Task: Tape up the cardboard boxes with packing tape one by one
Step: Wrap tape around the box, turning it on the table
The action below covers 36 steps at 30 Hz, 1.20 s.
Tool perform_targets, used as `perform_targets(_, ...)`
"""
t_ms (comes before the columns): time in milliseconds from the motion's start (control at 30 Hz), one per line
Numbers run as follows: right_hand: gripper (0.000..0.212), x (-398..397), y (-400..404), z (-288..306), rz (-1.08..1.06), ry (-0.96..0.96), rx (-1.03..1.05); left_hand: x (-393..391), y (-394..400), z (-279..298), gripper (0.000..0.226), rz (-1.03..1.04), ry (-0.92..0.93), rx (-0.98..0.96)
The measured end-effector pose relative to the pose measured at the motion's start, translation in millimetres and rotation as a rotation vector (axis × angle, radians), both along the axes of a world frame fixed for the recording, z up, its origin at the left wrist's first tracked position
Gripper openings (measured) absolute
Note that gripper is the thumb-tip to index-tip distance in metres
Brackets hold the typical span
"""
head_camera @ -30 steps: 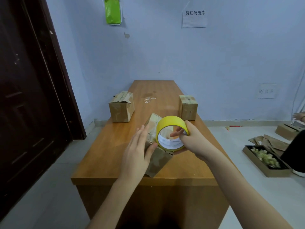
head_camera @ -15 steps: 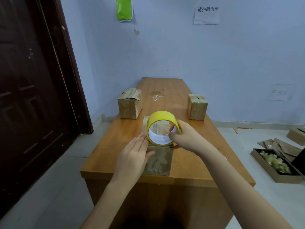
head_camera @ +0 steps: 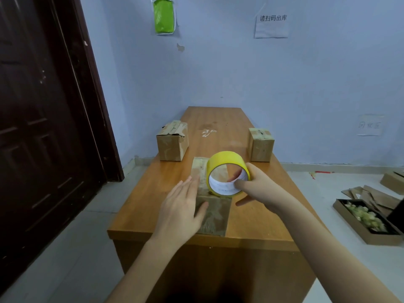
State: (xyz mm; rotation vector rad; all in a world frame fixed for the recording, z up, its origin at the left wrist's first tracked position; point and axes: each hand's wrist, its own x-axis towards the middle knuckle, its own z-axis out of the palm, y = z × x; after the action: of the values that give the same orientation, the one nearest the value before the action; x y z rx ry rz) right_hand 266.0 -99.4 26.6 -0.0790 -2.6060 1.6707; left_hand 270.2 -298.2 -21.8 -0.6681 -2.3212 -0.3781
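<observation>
R hand gripping tape roll over box at table front edge; L hand lying flat, fingers straight, on box. 2 more boxes behind: left, right. Tray sitting on floor, right.

A white paper sign high on the wall says "请扫码出库". A smaller paper lower on the wall has faint writing, too pale to read.
</observation>
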Motion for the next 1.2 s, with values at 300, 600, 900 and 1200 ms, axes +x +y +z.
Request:
perform_targets(300,0.013,1,9,10,0.081,-0.002,0.059,3,17,-6,0.053,-0.042,0.007,-0.065)
perform_targets(600,0.017,14,25,2,-0.017,0.013,-0.09,-4,13,-9,0.048,-0.081,0.03,-0.015)
perform_targets(900,0.012,15,14,-5,-0.07,0.048,-0.237,-2,14,-5,0.052,-0.061,0.026,-0.042)
perform_targets(1200,0.015,20,16,5,-0.029,0.023,-0.001,-4,11,-8,0.046,-0.136,0.055,-0.014)
